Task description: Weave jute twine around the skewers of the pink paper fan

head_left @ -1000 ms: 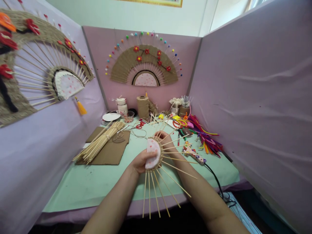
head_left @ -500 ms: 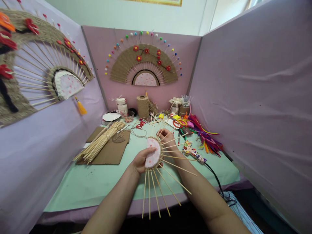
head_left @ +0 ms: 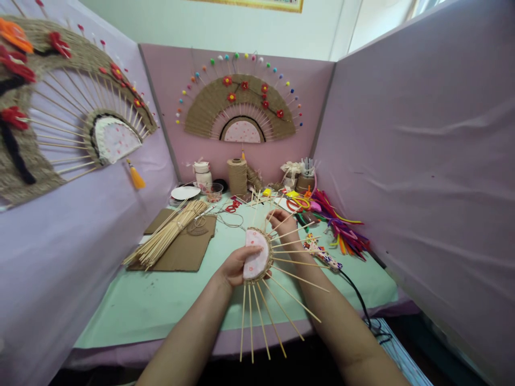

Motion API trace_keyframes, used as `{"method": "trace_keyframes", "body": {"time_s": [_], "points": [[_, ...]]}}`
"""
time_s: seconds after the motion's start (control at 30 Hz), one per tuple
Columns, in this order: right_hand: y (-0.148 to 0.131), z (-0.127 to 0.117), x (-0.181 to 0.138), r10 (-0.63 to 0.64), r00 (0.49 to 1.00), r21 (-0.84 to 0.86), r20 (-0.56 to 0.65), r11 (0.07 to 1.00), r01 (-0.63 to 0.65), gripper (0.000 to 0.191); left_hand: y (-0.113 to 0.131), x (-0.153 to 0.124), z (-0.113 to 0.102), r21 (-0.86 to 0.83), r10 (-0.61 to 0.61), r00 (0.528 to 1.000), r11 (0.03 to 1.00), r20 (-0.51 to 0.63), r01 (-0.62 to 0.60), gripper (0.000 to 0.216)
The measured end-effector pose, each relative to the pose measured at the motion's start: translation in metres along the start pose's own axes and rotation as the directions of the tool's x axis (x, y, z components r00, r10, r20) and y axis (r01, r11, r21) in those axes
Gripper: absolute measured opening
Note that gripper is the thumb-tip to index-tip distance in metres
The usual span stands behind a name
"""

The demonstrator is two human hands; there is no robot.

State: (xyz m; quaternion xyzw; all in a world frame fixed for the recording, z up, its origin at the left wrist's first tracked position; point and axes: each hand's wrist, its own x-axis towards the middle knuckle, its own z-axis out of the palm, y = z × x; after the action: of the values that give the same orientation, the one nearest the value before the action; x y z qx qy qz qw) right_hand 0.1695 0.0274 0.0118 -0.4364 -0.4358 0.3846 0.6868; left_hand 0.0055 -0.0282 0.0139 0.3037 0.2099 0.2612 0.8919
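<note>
My left hand point(head_left: 237, 265) grips a half-made fan by its flat side, thumb on the white half-round centre point(head_left: 256, 260) with pink spots. Brown twine edging point(head_left: 271, 257) runs along the curve of this centre. Thin bamboo sticks point(head_left: 295, 292) spread out from it, upward, to the right and down toward my lap. My right hand point(head_left: 282, 222) is closed in a pinch beyond the upper sticks, apart from the edging. A thin strand that looks like twine shows at its fingertips. Some sticks pass in front of that hand and forearm.
A bundle of bamboo sticks point(head_left: 173, 233) lies on cardboard point(head_left: 201, 252) at left. Behind stand a twine spool point(head_left: 237, 177) and a white bottle point(head_left: 203, 174). At right are a patterned glue gun point(head_left: 324, 257) with a black cord and colourful pipe cleaners point(head_left: 344, 228). Finished fans point(head_left: 201, 107) hang on the partitions.
My right hand has drawn slightly up and away from the fan's edge. The fan and left hand sit a little further right in view, which has itself shifted slightly.
</note>
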Motion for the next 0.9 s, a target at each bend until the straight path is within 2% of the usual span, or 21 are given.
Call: {"method": "trace_keyframes", "body": {"time_s": [0.07,0.13,0.23,0.33,0.43,0.53,0.73,0.9], "points": [[-0.006,-0.01,0.006,0.026,1.0,0.102,-0.013,0.994,-0.025,0.026,0.002,0.0,-0.002,0.007,0.002,1.0,1.0,-0.026,-0.002,0.022],[-0.015,-0.021,0.01,0.026,0.999,0.265,0.039,0.964,-0.036,0.028,0.004,0.001,-0.004,0.006,0.001,0.999,1.0,-0.051,-0.001,0.021],[-0.028,-0.035,0.011,-0.059,0.988,0.44,0.14,0.898,-0.008,0.028,0.005,0.002,-0.006,-0.001,-0.011,0.997,1.0,-0.07,0.011,0.02],[-0.035,-0.041,0.009,-0.131,0.976,0.505,0.172,0.863,0.027,0.031,0.005,0.003,-0.007,-0.005,-0.04,0.997,0.999,-0.073,0.04,0.021],[-0.036,-0.041,0.009,-0.178,0.974,0.516,0.139,0.853,0.082,0.03,0.004,0.003,-0.007,0.004,-0.066,0.996,0.998,-0.067,0.066,0.023],[-0.035,-0.038,0.011,-0.222,0.974,0.497,0.047,0.851,0.17,0.024,0.003,0.003,-0.006,0.027,-0.081,0.996,0.996,-0.044,0.082,0.028],[-0.039,-0.035,0.011,-0.255,0.962,0.383,-0.096,0.883,0.272,0.019,0.003,0.005,-0.007,0.054,-0.114,0.993,0.992,-0.041,0.116,0.032],[-0.039,-0.036,0.012,-0.242,0.96,0.338,-0.14,0.9,0.276,0.018,0.002,0.006,-0.01,0.046,-0.155,0.988,0.987,-0.015,0.156,0.028]]}}
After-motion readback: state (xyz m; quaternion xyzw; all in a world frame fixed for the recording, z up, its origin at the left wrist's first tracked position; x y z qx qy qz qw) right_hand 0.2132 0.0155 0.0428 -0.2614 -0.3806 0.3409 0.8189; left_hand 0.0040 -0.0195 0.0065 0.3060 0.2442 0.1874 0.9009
